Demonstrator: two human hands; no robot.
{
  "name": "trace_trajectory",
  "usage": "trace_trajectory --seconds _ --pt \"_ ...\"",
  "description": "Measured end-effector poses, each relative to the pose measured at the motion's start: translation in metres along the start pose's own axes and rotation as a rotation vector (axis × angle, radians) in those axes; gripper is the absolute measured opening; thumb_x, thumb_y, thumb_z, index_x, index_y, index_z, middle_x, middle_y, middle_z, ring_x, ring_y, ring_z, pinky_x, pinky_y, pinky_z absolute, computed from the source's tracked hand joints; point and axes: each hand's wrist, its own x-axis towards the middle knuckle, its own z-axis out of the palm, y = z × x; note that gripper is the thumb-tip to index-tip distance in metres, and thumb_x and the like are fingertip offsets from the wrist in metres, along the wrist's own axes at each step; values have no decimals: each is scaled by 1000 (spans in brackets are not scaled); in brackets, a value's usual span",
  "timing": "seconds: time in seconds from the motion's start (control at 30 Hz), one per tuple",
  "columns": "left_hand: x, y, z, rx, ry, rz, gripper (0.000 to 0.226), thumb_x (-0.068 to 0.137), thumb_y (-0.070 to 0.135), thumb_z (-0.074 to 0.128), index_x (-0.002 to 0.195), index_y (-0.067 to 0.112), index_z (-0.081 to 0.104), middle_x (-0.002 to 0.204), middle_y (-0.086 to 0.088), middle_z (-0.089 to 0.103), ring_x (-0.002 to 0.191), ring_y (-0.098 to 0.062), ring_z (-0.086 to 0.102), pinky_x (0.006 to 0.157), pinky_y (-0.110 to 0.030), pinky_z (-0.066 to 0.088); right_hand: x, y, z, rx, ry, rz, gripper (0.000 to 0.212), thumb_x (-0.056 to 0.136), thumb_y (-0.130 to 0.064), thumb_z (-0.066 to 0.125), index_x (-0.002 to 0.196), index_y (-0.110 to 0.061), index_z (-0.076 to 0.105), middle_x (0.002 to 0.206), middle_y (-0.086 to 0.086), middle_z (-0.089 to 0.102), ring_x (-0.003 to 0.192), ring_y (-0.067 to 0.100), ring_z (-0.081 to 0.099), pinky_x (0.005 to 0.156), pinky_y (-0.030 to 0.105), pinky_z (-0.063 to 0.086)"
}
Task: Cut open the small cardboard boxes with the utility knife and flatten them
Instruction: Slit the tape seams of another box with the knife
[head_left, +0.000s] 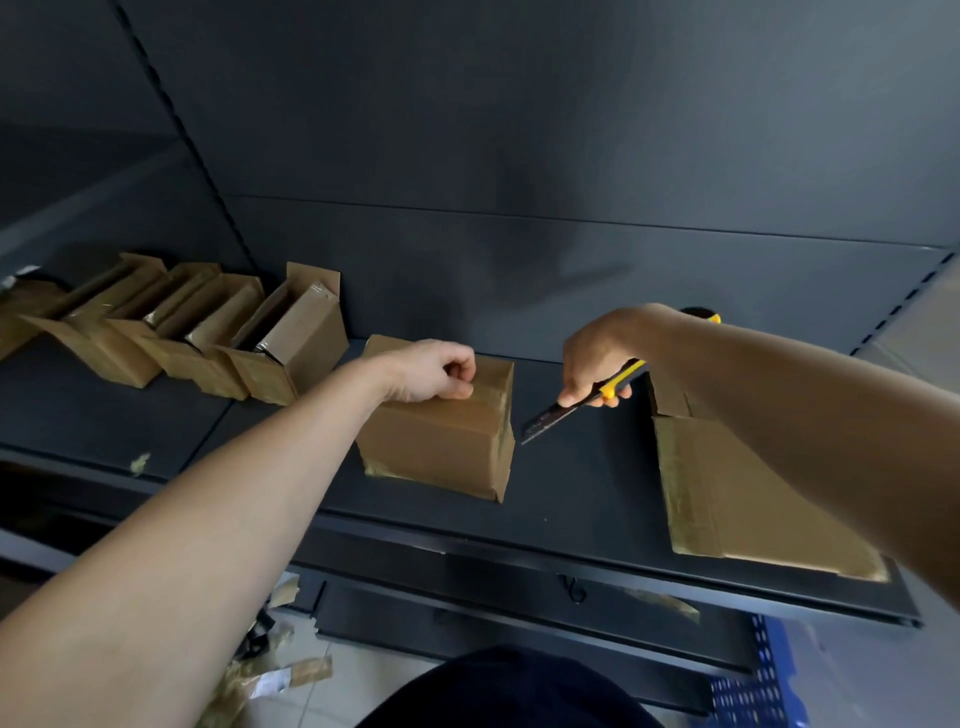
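Note:
A small taped cardboard box (441, 447) stands closed on the dark shelf (582, 483) in the middle. My left hand (434, 371) rests on its top with fingers curled, pressing down. My right hand (592, 364) grips a yellow-and-black utility knife (576, 402). Its blade is out and the tip sits just right of the box's upper right edge, close to the taped seam.
Several opened small boxes (197, 327) lean in a row at the back left of the shelf. A flattened cardboard piece (753, 499) lies on the shelf at the right under my forearm. Tape scraps (280, 670) litter the floor below; a blue perforated crate (753, 686) stands at lower right.

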Motion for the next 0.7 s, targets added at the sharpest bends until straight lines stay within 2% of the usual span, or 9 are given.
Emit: trace_trajectory --seconds 0.13,0.2,0.27,0.33,0.43,0.53,0.6,0.67,0.7 --pt "5 -6 5 -96 144 11 14 92 21 57 78 21 57 78 6 53 70 -11 46 65 -25 39 6 17 11 239 124 34 45 94 -46 50 74 -8 62 63 6 66 54 21 63 66 32 53" --pt "8 -7 11 -93 226 47 9 92 16 57 83 19 59 82 6 51 72 -9 45 65 -21 37 5 26 16 399 200 62 49 97 -46 44 76 -3 59 60 12 62 49 24 59 56 32 54" --pt "9 -8 11 -54 242 102 6 89 16 62 92 22 63 88 9 48 75 -4 44 68 -17 35 4 33 21 470 315 49 51 98 -45 41 78 -2 57 58 14 62 45 25 58 48 28 51" --pt "6 -10 5 81 222 153 16 86 27 68 102 27 66 93 12 50 85 -4 44 71 -16 33 3 32 25 502 414 15 49 99 -46 38 80 -4 57 57 12 61 46 24 56 46 27 48" --pt "3 -14 0 325 236 219 28 87 40 63 111 28 67 108 15 56 104 -7 48 81 -25 37 -2 24 29 550 409 -25 49 100 -46 31 91 -10 64 63 8 64 53 21 55 54 27 46" --pt "4 -14 5 332 279 243 30 91 38 58 116 23 63 122 10 58 110 -14 53 85 -30 40 -7 12 33 563 310 -52 48 101 -46 29 91 -16 65 72 5 57 61 19 53 61 28 45" --pt "6 -14 8 326 287 220 26 92 39 56 113 24 57 113 8 60 97 -14 53 74 -28 41 -10 7 38 591 237 -44 45 100 -47 33 89 -13 61 75 6 48 63 20 49 64 29 47" --pt "8 -14 9 402 337 196 22 92 42 53 106 26 49 99 9 58 84 -13 48 55 -22 29 -14 4 41 532 224 -25 46 96 -53 39 89 -13 61 77 3 46 64 19 50 66 30 48" --pt "9 -15 10 428 354 193 20 93 43 51 102 27 44 93 8 57 82 -13 47 52 -21 24 -15 3 43 451 246 -19 46 94 -56 42 87 -15 62 78 -1 48 64 16 51 67 28 46"
